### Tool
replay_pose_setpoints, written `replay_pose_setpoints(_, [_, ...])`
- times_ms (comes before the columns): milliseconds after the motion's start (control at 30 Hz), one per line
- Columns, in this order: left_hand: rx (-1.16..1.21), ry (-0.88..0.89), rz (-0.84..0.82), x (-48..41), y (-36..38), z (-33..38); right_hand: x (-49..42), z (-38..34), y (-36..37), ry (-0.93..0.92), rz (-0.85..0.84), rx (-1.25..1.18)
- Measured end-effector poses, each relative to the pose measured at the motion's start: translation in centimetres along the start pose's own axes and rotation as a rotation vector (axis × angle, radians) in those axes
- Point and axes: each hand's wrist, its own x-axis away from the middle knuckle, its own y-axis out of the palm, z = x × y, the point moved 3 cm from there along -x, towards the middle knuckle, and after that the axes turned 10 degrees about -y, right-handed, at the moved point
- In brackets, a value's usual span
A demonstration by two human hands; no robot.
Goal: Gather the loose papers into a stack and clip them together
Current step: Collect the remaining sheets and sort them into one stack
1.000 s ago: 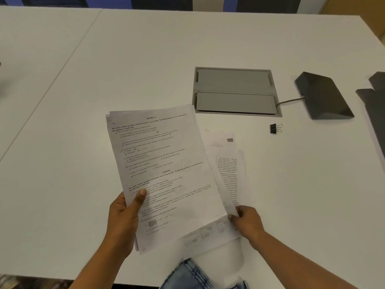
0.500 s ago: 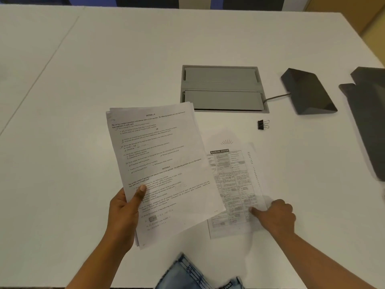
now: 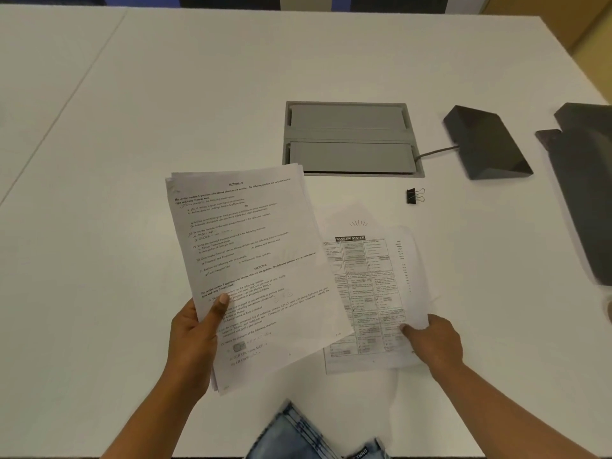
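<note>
My left hand (image 3: 195, 339) grips a stack of printed papers (image 3: 251, 270) by its lower left edge, thumb on top, and holds it tilted above the white table (image 3: 132, 127). To its right, loose sheets (image 3: 371, 293) lie flat on the table, the top one headed "Banking System", partly covered by the held stack. My right hand (image 3: 433, 342) rests on the lower right corner of these sheets, fingers curled on the paper. A small black binder clip (image 3: 414, 195) lies alone on the table beyond the loose sheets.
A grey recessed cable hatch (image 3: 351, 139) is set into the table behind the papers. A dark wedge-shaped device (image 3: 486, 144) with a cable sits to its right. Dark flat objects (image 3: 586, 193) lie at the right edge. My jeans (image 3: 314, 432) show below the near edge.
My right hand moved right, off the held stack, and came down on the lower right corner of the loose sheets, now spread flat with the Banking System page showing. The left hand kept its grip.
</note>
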Motion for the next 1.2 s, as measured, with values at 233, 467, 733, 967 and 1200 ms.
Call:
replay_pose_setpoints(233, [-0.007, -0.010, -0.026, 0.1, 0.0, -0.2, 1.5, -0.7, -2.6, -0.179, -0.003, -0.264])
replay_pose_setpoints(467, [0.006, -0.046, -0.092, 0.5, 1.2, -0.3, 3.1, -2.2, -4.1, -0.186, -0.012, -0.633])
replay_pose_setpoints(733, [0.041, -0.053, -0.104, 0.6, 1.7, 0.3, 3.7, -4.6, -6.6, -0.214, 0.127, -0.866])
replay_pose_setpoints(967, [0.039, -0.049, -0.068, 0.7, 1.2, 0.2, 4.3, -6.7, -8.9, -0.275, 0.082, -0.972])
replay_pose_setpoints(1200, [0.045, -0.046, -0.158, 1.5, 3.1, 0.0, 6.9, -9.5, -5.2, -0.346, -0.128, -0.953])
